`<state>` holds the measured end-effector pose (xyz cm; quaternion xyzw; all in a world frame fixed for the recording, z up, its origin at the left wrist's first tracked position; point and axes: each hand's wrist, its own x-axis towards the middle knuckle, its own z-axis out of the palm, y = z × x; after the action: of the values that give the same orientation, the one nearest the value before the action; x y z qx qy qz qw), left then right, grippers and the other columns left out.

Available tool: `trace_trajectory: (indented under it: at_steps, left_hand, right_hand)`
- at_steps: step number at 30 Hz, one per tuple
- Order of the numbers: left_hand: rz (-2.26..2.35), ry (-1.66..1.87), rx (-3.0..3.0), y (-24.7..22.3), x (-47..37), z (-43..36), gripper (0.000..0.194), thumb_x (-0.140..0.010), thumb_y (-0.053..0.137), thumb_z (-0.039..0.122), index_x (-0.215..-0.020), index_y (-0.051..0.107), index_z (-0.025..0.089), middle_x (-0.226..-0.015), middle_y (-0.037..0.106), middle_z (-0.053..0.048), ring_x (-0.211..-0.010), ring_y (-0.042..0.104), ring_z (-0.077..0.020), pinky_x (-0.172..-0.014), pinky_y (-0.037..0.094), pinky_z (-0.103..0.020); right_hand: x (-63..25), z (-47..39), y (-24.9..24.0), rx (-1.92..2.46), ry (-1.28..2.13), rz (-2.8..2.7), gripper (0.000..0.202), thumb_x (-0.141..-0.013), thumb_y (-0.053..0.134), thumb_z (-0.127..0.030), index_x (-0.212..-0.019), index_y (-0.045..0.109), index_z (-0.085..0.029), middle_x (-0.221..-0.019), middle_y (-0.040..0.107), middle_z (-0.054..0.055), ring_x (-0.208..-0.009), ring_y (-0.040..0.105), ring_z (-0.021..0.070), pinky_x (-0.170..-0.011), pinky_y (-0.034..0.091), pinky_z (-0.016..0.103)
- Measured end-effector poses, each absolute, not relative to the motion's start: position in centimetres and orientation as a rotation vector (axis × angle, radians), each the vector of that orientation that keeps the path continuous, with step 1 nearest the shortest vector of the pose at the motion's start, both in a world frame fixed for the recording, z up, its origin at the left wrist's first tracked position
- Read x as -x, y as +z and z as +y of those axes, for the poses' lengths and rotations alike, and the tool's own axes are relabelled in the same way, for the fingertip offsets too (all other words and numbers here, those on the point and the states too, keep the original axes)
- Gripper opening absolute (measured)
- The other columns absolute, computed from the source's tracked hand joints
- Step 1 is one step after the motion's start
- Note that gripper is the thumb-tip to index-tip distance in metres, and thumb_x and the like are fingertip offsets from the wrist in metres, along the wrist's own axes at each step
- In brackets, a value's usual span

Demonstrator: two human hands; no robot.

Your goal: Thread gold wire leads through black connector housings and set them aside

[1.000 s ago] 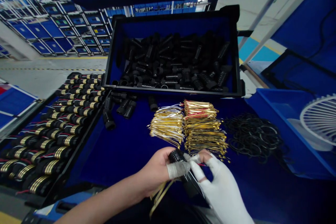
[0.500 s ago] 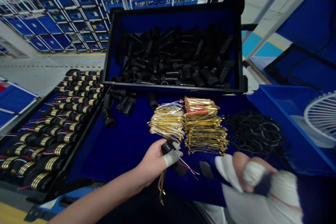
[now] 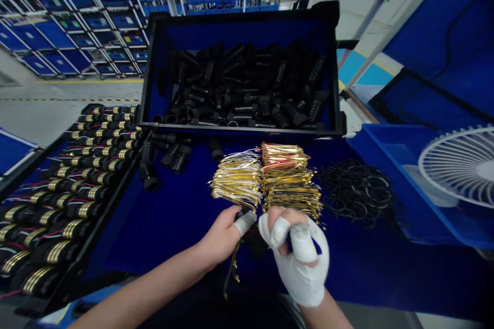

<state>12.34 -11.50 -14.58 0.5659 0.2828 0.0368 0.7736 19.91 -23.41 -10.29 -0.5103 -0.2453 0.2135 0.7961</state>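
My left hand, its thumb wrapped in tape, grips a black cylindrical part from which thin strips with gold tips hang down. Close on its right is my right hand in a white glove with bare fingertips, the fingers curled round a dark tool mostly hidden by the hand. Just beyond the hands lie a bundle of white and gold wires and a stack of red, gold and dark wires. What the right fingertips touch is hidden.
A large bin of black corrugated tubes stands at the back. Several tubes lie before it. At left is a tray of gold-banded parts. Black rings, a blue tray and a white fan are at right.
My right hand has moved left, up beside my left hand. My left hand still holds the black part, whose red and white wires are now mostly hidden. The view has shifted slightly.
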Motion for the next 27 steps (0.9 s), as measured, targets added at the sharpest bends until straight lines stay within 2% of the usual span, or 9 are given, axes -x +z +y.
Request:
trace_trajectory:
  at_steps: [3, 5, 7, 10, 13, 16, 18, 22, 27]
  left_hand:
    - [0.610, 0.076, -1.136, -14.2, -12.2, -11.9, 0.036, -0.080, 0.073, 0.049, -0.087, 0.065, 0.014, -0.078, 0.062, -0.002, -0.071, 0.051, -0.0131, -0.067, 0.041, -0.024]
    - [0.620, 0.091, -1.022, -13.3, -12.3, -11.9, 0.043, -0.080, 0.072, 0.054, -0.093, 0.064, 0.014, -0.083, 0.065, -0.004, -0.075, 0.057, -0.0151, -0.072, 0.045, -0.026]
    - [0.614, 0.115, -0.904, -12.0, -12.5, -11.7, 0.052, -0.081, 0.066, 0.063, -0.096, 0.063, 0.014, -0.090, 0.066, -0.008, -0.083, 0.061, -0.0193, -0.076, 0.049, -0.030]
    - [0.550, 0.188, -0.911, -10.0, -12.9, -11.4, 0.059, -0.083, 0.058, 0.071, -0.102, 0.061, 0.015, -0.100, 0.066, -0.011, -0.094, 0.062, -0.0235, -0.079, 0.051, -0.033]
    - [0.448, 0.308, -1.133, -9.0, -13.3, -11.8, 0.054, -0.078, 0.077, 0.051, -0.116, 0.053, 0.021, -0.112, 0.062, -0.007, -0.105, 0.059, -0.0226, -0.090, 0.049, -0.032]
    - [0.369, 0.349, -1.179, -9.4, -13.5, -12.6, 0.063, -0.071, 0.087, 0.033, -0.117, 0.045, 0.025, -0.113, 0.058, -0.004, -0.104, 0.058, -0.0202, -0.094, 0.047, -0.033]
    - [0.318, 0.307, -1.187, -10.0, -13.4, -13.1, 0.062, -0.072, 0.086, 0.032, -0.115, 0.043, 0.025, -0.111, 0.056, -0.004, -0.100, 0.057, -0.0189, -0.090, 0.048, -0.033]
    - [0.238, 0.225, -1.289, -11.2, -12.9, -13.6, 0.057, -0.072, 0.086, 0.031, -0.111, 0.044, 0.024, -0.104, 0.054, -0.002, -0.094, 0.052, -0.0164, -0.084, 0.046, -0.030]
    - [0.190, 0.184, -1.190, -11.8, -12.4, -13.6, 0.054, -0.075, 0.083, 0.036, -0.112, 0.045, 0.025, -0.107, 0.054, -0.003, -0.100, 0.052, -0.0185, -0.087, 0.046, -0.031]
  right_hand:
    - [-20.0, -24.7, -10.5, 1.656, 0.351, -0.710, 0.016, -0.093, 0.057, -0.036, -0.089, 0.068, -0.024, -0.081, 0.062, 0.003, -0.068, 0.059, 0.0184, -0.065, 0.048, 0.033]
    - [-20.0, -26.1, -11.4, 1.999, 0.310, -0.929, 0.030, -0.088, 0.063, -0.030, -0.118, 0.067, -0.029, -0.111, 0.066, 0.006, -0.092, 0.066, 0.0245, -0.081, 0.053, 0.038]
    - [-20.0, -27.3, -12.4, 2.123, 0.310, -0.973, 0.042, -0.088, 0.062, -0.030, -0.130, 0.061, -0.031, -0.124, 0.065, 0.007, -0.103, 0.067, 0.0277, -0.089, 0.054, 0.043]
    - [-20.2, -28.2, -13.1, 2.072, 0.315, -0.710, 0.030, -0.092, 0.056, -0.037, -0.117, 0.069, -0.025, -0.110, 0.073, 0.008, -0.102, 0.069, 0.0288, -0.091, 0.056, 0.044]
    - [-20.8, -27.6, -12.4, 1.943, 0.306, -0.491, 0.033, -0.091, 0.056, -0.046, -0.104, 0.073, -0.021, -0.097, 0.076, 0.009, -0.093, 0.072, 0.0298, -0.082, 0.060, 0.042]
    - [-21.7, -26.9, -10.8, 1.853, 0.285, -0.465, 0.037, -0.083, 0.065, -0.048, -0.107, 0.073, -0.021, -0.107, 0.076, 0.009, -0.102, 0.070, 0.0303, -0.091, 0.057, 0.043]
    - [-21.9, -26.7, -9.7, 1.824, 0.282, -0.454, 0.037, -0.077, 0.072, -0.046, -0.106, 0.073, -0.021, -0.108, 0.075, 0.009, -0.103, 0.069, 0.0289, -0.093, 0.056, 0.040]
    - [-21.9, -26.9, -8.4, 1.809, 0.219, -0.422, 0.023, -0.076, 0.075, -0.042, -0.081, 0.070, -0.020, -0.083, 0.074, 0.006, -0.079, 0.068, 0.0233, -0.074, 0.057, 0.031]
    - [-22.9, -26.0, -9.1, 1.756, 0.361, -0.363, 0.028, -0.074, 0.077, -0.043, -0.085, 0.071, -0.018, -0.090, 0.074, 0.009, -0.083, 0.066, 0.0257, -0.079, 0.053, 0.036]
